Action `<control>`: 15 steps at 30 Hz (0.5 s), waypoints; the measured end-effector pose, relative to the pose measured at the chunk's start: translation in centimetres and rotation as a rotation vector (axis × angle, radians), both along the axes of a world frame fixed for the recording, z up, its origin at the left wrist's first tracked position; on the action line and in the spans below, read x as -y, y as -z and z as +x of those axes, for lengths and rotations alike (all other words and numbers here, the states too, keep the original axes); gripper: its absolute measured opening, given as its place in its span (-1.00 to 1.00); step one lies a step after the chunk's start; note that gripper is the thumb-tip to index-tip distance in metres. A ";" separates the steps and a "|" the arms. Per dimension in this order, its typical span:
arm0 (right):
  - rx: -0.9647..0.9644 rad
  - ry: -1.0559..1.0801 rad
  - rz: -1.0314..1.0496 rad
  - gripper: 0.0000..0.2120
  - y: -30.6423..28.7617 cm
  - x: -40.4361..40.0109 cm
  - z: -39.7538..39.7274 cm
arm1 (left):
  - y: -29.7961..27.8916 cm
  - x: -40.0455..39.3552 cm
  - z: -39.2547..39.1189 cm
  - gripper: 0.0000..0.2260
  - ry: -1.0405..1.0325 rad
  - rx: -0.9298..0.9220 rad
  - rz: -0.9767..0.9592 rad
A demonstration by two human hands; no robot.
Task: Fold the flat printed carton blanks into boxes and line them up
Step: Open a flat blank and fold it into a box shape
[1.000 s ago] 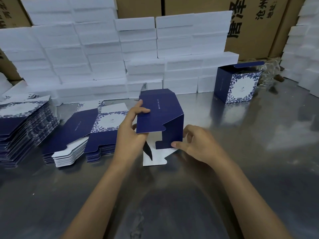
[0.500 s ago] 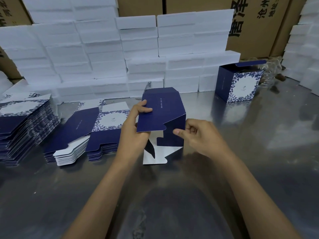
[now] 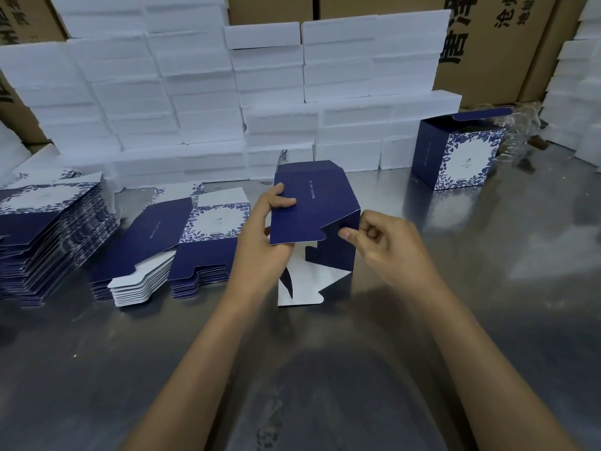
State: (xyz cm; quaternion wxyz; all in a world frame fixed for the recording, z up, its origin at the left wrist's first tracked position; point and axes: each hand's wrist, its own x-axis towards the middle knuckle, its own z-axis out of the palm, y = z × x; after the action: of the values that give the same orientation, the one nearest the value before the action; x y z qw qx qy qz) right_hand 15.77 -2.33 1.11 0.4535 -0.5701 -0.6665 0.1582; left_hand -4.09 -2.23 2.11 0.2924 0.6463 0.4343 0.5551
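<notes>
Head: left hand (image 3: 260, 242) pinches carton (image 3: 312, 206) edge.

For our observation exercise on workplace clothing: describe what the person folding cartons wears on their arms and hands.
Nothing is worn. The left hand and right hand are bare, with no gloves, rings or watch visible. Both forearms are uncovered up to the picture's lower edge, so no sleeves show. Fingers have short, unpainted nails.

tabletop (image 3: 487, 320): shiny grey metal in front of me, with blurred reflections.
foam blocks (image 3: 201, 92): white, stacked in uneven rows along the far edge of my tabletop; more piled at my far right.
cardboard cartons (image 3: 494, 43): big and brown, standing behind the foam, with black printed characters.
clear plastic (image 3: 520, 131): crumpled, lying far right; I cannot tell what it is.
</notes>
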 end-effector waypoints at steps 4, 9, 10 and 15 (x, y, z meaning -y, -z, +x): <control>-0.264 0.006 0.010 -0.77 -1.3 0.6 0.2 | -0.4 0.4 0.5 -0.68 0.029 0.017 -0.031; -0.345 -0.140 -0.009 -0.64 -2.7 1.6 -0.5 | -0.7 0.5 0.2 -0.55 0.167 -0.051 -0.087; -0.289 -0.157 -0.024 -0.65 -2.5 1.5 -0.7 | -0.8 0.4 -0.1 -0.51 0.189 -0.092 -0.097; -0.234 -0.128 0.002 -0.64 -1.3 1.1 -1.3 | -1.6 0.2 -2.0 -0.21 0.327 -0.354 -0.221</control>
State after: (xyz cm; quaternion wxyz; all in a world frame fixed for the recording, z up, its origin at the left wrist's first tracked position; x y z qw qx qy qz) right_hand 14.47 -3.40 2.40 0.5177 -0.5036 -0.6442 0.2518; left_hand -6.13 -2.45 3.75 0.3667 0.7590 0.4265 0.3280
